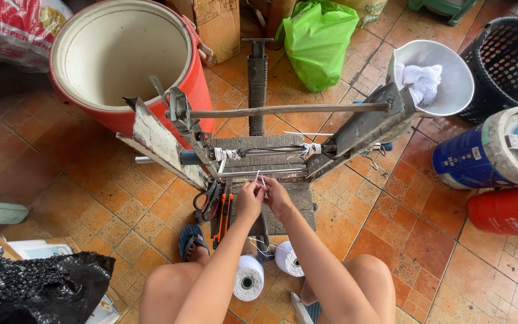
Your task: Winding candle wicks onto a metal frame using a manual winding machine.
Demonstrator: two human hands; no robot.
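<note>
Left hand (249, 201) and right hand (277, 198): both pinching white thread (260, 179) at metal frame (307, 109). Scissors (207, 201) just left; two thread spools (268, 270) on floor below.

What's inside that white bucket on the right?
The white bucket holds a bundle of white string or cloth. Whatever lies beneath the bundle is covered, and the metal frame hides the bucket's lower part.

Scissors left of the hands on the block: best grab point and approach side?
Take the scissors by the dark loop handles, the end nearest the person, coming from above and the left. The blades point away under the metal frame, and the orange-handled tool lies close on their right, so that side looks cramped. The left hand is nearest.
</note>
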